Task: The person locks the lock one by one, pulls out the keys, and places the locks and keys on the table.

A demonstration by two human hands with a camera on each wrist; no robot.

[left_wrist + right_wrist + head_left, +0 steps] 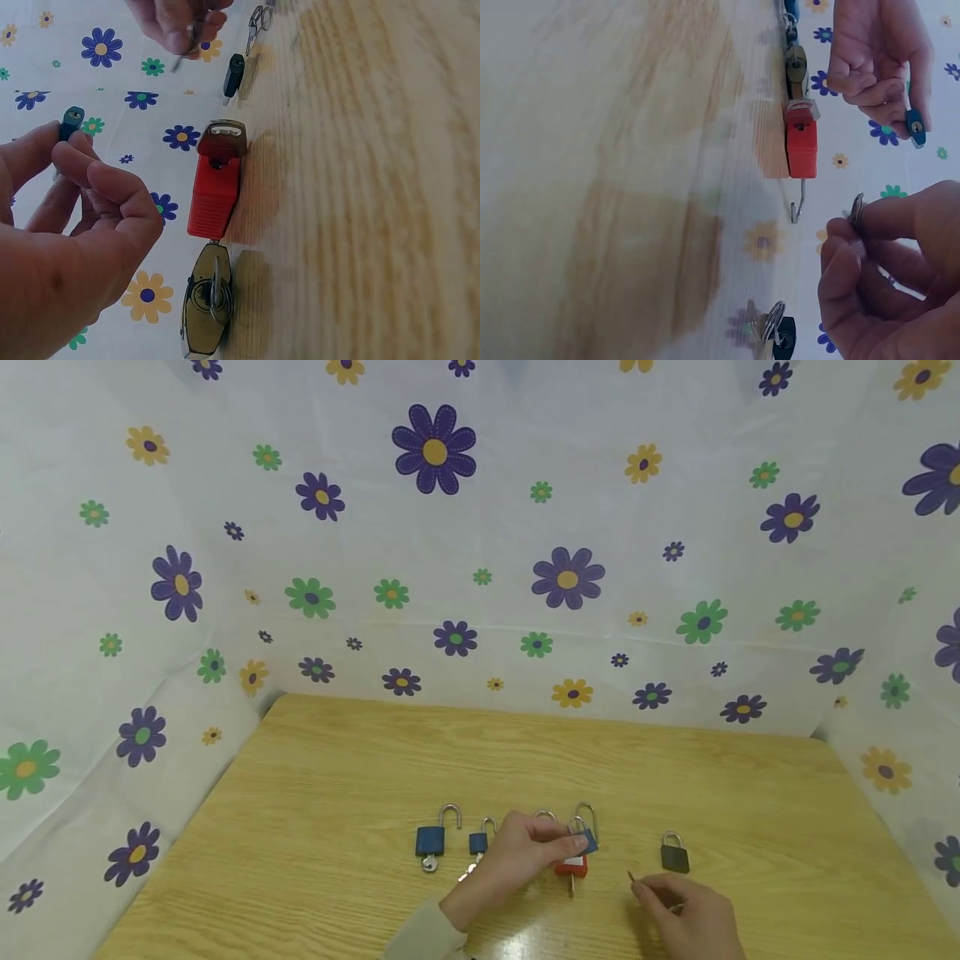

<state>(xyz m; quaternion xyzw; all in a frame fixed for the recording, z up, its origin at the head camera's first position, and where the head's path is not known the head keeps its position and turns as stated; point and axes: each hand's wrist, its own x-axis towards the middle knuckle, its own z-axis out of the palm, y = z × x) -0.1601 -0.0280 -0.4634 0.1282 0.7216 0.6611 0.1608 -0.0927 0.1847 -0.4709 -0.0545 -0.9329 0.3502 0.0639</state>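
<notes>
My left hand (513,856) pinches a small blue padlock (588,842) between thumb and fingers, held above the table. Its keyhole end shows in the left wrist view, on the padlock body (73,118). To the right, my right hand (693,917) pinches a small key (632,877), its tip pointing toward the blue padlock but apart from it. Metal between those fingertips also shows as a key (857,210) in the right wrist view. Just below the blue padlock stands a red padlock (572,867) with a key in it and its shackle open.
On the left lie a larger blue padlock (430,841) and a smaller blue one (477,842), both with open shackles and keys. A brass-bottomed padlock (202,307) sits beside the red one, mostly hidden by my left hand from above. A black padlock (675,858) stands at right.
</notes>
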